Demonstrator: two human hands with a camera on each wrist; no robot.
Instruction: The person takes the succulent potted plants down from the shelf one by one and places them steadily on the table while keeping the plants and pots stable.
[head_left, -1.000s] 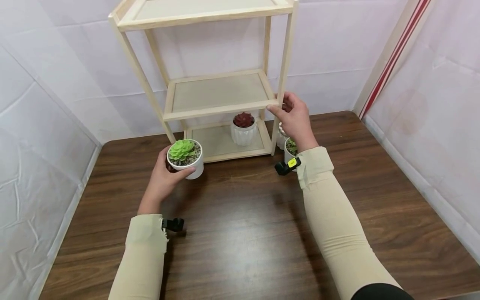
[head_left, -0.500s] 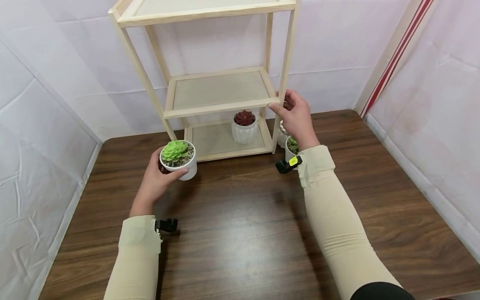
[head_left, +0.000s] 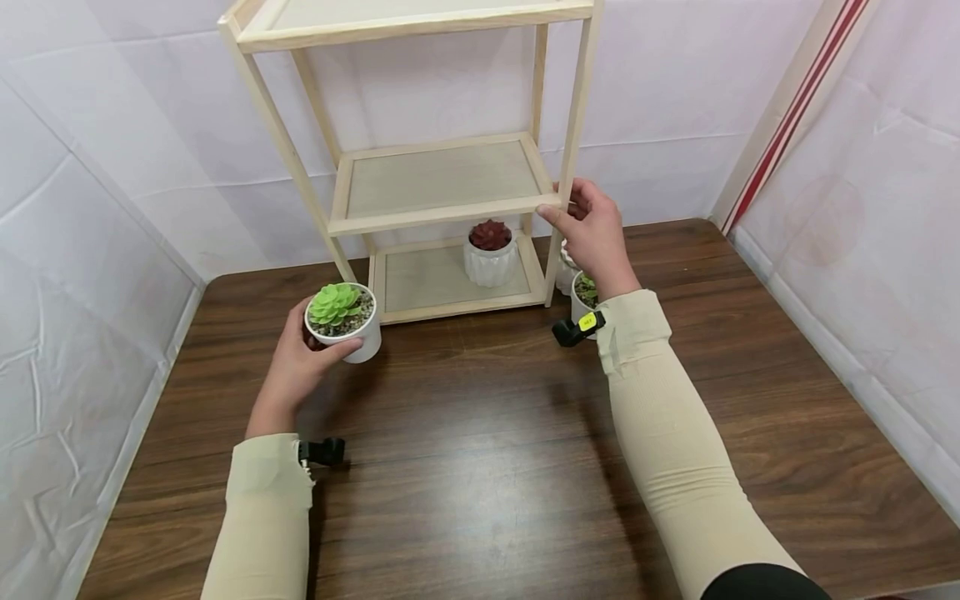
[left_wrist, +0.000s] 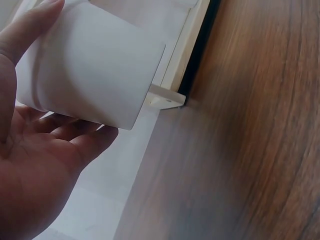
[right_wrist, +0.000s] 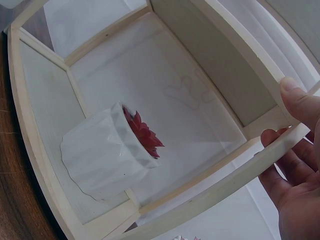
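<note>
My left hand grips a smooth white pot by its side, raised above the table to the left of the shelf's foot. A bright green succulent in gravel fills the pot's top. At the right front post of a wooden shelf, my right hand holds the frame at the middle tier, thumb on the front rail and fingers behind the post. On the bottom tier stands a ribbed white pot with a dark red succulent, toward the right side.
Two more potted plants stand right of the shelf: a small green plant, partly hidden by my right wrist, and a white pot behind it. Beneath everything is a dark wood table. White fabric walls enclose the back and sides.
My left hand has carried the green succulent's pot leftward, away from the shelf's front edge. The right hand keeps its hold on the shelf post, and the red succulent has stayed put.
</note>
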